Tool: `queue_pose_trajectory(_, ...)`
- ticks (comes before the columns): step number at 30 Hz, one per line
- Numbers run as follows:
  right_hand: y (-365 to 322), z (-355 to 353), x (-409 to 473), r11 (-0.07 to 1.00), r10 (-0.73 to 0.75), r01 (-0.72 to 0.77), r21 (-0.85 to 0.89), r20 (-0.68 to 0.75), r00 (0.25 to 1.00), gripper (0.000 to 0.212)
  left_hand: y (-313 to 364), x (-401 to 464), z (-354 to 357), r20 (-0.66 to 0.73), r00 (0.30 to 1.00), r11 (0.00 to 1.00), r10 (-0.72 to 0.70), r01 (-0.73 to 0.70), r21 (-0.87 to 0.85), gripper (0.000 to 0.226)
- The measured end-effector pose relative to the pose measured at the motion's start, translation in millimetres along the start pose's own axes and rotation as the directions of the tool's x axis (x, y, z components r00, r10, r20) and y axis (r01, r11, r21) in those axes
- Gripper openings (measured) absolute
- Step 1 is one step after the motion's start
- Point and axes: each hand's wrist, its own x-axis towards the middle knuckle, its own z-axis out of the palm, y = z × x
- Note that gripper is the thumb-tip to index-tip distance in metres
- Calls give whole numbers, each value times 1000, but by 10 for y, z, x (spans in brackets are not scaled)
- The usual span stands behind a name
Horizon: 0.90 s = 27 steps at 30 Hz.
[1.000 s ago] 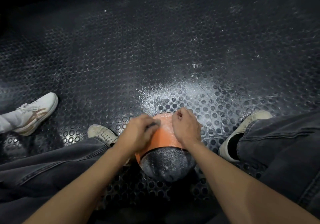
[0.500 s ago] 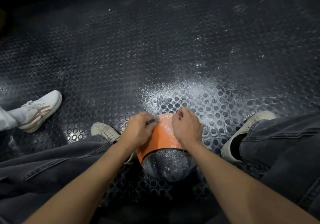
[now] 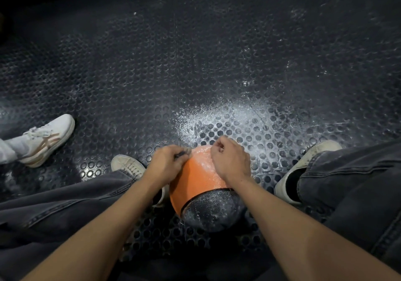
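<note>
Little has changed over the last second. Both hands are where they were on the ball (image 3: 199, 178), and only the left hand (image 3: 167, 165) has crept a touch along the far edge. The stranger's shoe (image 3: 47, 139), well off to the left of the grip, has shifted a little. I take that to mean the work is close, patient rubbing or scraping at one spot, not yet finished.

The left hand pinches a small dark tool (image 3: 182, 154) between thumb and fingers, its tip against the orange skin. The right hand (image 3: 230, 161) rests on the ball just across from that pinch with its fingers curled in. Whether it holds anything I cannot tell.

The ball sits on the floor (image 3: 195, 63) under both hands, between the person's feet. Being round, it has no long axis. Its orange half faces up and away from the person and its black half faces back toward them, with the seam running crosswise below the wrists. The tool lies roughly sideways and points toward the right hand. White powder (image 3: 227, 115) dusts the floor just beyond the fingertips.
</note>
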Motion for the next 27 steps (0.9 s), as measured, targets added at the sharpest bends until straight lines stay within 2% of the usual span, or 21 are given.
queue_pose_trajectory(1,-30,19,-6,1000,1,-1,-8,-11,1000,15,6,-13,16,-42,999,999,6,-5,34,18)
queue_pose_trajectory(3,-46,25,-7,999,23,-24,-23,-25,999,15,110,-180,92,-50,983,981,177,-172,83,15)
queue_pose_trajectory(5,-7,-4,-13,999,39,-40,-17,-30,999,19,208,-435,181,85,919,913,385,-393,108,17)
queue_pose_trajectory(6,8,-19,-3,999,35,-35,-9,-30,999,20,214,-485,184,127,890,881,439,-454,135,19)
queue_pose_trajectory(7,9,-29,1,1000,26,-26,2,-23,999,20,193,-453,173,102,893,880,437,-449,154,19)
queue_pose_trajectory(10,-29,-7,16,1000,22,-22,8,-15,1000,19,159,-312,127,-105,950,948,295,-278,156,21)
queue_pose_trajectory(12,-21,8,15,999,36,-37,-8,-30,999,21,235,-391,204,-8,918,898,396,-385,211,26)
queue_pose_trajectory(14,22,6,29,999,47,-47,1,-41,998,22,290,-524,262,146,834,783,531,-550,290,27)
queue_pose_trajectory(15,34,-1,35,999,46,-46,13,-33,998,23,276,-511,240,162,812,750,561,-581,316,26)
queue_pose_trajectory(18,38,12,64,998,47,-46,35,-28,998,22,232,-320,197,2,892,857,453,-436,274,17)
queue_pose_trajectory(19,33,20,69,998,59,-57,35,-41,997,22,267,-332,213,-11,901,866,434,-414,279,17)
queue_pose_trajectory(20,37,27,70,997,68,-66,34,-56,996,22,321,-380,249,25,890,844,455,-440,308,19)
queue_pose_trajectory(23,69,27,66,998,58,-56,32,-62,996,23,288,-498,286,201,784,700,587,-616,361,29)
queue_pose_trajectory(24,62,24,61,998,50,-49,30,-49,998,23,244,-451,251,190,794,711,578,-603,362,26)
queue_pose_trajectory(27,40,16,69,997,61,-59,38,-45,997,23,215,-369,218,39,878,832,478,-466,302,18)
